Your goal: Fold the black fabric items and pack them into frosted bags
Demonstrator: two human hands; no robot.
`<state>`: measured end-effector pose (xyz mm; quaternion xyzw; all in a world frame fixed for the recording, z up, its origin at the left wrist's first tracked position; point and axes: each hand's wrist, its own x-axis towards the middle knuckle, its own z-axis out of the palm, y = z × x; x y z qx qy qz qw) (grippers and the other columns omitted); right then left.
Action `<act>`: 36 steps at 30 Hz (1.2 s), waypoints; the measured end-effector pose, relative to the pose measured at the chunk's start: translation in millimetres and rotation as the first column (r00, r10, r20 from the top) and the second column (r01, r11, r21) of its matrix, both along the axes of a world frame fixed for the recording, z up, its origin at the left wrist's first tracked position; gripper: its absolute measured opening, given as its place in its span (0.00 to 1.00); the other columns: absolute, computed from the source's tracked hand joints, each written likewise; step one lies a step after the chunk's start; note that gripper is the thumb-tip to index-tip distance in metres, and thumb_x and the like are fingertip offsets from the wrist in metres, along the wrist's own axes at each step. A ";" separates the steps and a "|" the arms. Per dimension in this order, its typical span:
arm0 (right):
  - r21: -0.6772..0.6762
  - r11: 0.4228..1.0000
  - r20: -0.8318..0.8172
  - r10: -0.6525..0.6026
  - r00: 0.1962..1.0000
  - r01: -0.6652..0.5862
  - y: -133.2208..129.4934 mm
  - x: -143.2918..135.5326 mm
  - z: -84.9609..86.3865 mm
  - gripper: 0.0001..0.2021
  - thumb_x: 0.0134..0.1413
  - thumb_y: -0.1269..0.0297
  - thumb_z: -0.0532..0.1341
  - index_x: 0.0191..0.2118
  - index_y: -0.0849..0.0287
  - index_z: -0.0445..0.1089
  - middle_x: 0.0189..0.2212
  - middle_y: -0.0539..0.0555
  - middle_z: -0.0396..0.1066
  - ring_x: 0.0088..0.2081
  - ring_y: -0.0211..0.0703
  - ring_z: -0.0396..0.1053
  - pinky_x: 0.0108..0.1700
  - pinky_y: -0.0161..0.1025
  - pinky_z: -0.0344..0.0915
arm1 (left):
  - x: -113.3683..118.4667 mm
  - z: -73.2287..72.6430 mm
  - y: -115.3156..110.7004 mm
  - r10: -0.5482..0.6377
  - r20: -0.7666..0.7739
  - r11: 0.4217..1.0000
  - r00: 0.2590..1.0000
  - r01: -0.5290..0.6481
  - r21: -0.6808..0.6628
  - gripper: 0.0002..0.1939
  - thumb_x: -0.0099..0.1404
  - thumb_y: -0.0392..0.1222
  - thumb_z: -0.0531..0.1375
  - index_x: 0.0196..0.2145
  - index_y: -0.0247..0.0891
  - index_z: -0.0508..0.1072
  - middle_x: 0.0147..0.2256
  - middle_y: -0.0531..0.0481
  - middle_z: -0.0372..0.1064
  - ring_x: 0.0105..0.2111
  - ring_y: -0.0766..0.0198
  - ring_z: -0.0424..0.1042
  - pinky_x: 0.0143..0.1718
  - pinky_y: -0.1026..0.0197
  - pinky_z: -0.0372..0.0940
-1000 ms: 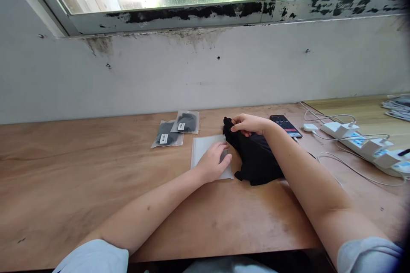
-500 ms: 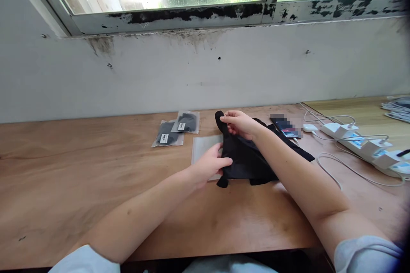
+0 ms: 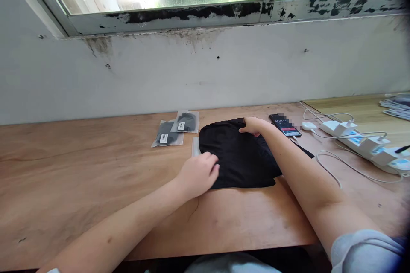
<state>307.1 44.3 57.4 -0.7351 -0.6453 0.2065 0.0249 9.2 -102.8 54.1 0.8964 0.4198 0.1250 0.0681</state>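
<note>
Beneath both hands (image 3: 199, 175) (image 3: 253, 126), black cloth (image 3: 237, 153), 2 bags (image 3: 176, 129) nearby.

Matt cloth (image 3: 238, 158); smooth wood tabletop (image 3: 96, 170) (faintly glossy).

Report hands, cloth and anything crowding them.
Left hand on near-left edge of black fabric piece; right hand at its far edge. Fabric spread flat, overlapping translucent plastic bag. Black phone close beyond right forearm.

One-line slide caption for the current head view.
Two hands on black cloth, beside two labelled bags.
</note>
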 end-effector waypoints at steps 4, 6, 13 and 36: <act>0.063 0.998 -0.156 0.021 0.988 -0.011 2.4 -5.6 -12.5 0.39 0.50 0.55 0.70 0.65 0.61 0.61 0.50 0.64 0.75 0.38 0.50 0.76 0.31 0.35 0.67 | 42.7 5.4 -5.3 -0.442 0.024 0.894 0.896 0.443 -0.064 0.19 0.70 0.46 0.54 0.56 0.42 0.71 0.44 0.43 0.71 0.41 0.55 0.74 0.41 0.58 0.66; 0.111 0.994 -0.183 0.041 0.982 -0.021 3.3 -10.2 -15.9 0.37 0.51 0.58 0.69 0.65 0.61 0.62 0.53 0.64 0.73 0.45 0.51 0.75 0.35 0.35 0.68 | 63.5 3.0 -3.0 -0.486 -0.014 0.869 0.874 0.481 -0.118 0.26 0.70 0.50 0.54 0.63 0.43 0.65 0.45 0.42 0.70 0.40 0.54 0.74 0.39 0.57 0.67; 0.077 0.992 -0.151 0.114 0.982 -0.103 1.6 -2.0 -10.6 0.35 0.49 0.58 0.70 0.64 0.58 0.65 0.56 0.64 0.71 0.45 0.52 0.74 0.38 0.38 0.70 | 108.9 -18.1 9.0 -0.498 -0.188 0.864 0.846 0.466 -0.192 0.41 0.68 0.68 0.48 0.72 0.51 0.47 0.43 0.39 0.73 0.37 0.46 0.77 0.33 0.53 0.67; 0.222 0.970 -0.968 0.207 0.139 0.101 -27.7 -74.9 18.4 0.14 0.54 0.69 0.65 0.47 0.57 0.70 0.41 0.54 0.75 0.35 0.37 0.74 0.39 0.34 0.73 | -7.9 36.9 7.5 0.107 0.347 0.819 0.932 0.115 -0.562 0.21 0.68 0.61 0.53 0.29 0.40 0.65 0.23 0.56 0.63 0.23 0.65 0.66 0.24 0.63 0.57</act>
